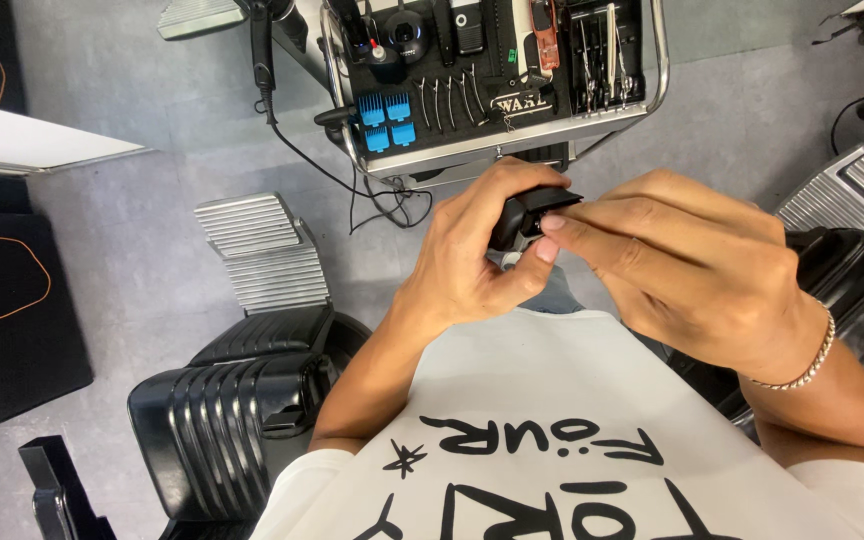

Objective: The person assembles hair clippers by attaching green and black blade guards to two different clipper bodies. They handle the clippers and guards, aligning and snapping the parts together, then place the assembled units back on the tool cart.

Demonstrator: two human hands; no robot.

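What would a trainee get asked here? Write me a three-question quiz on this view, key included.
1. True or false: both hands touch the black clipper.
2. What colour are the comb guards on the tool cart? A red, B blue, C white.
3. Which wrist wears the bead bracelet?

Key:
1. True: the left hand grips it, and the right hand has fingertips at its head.
2. B.
3. The right.
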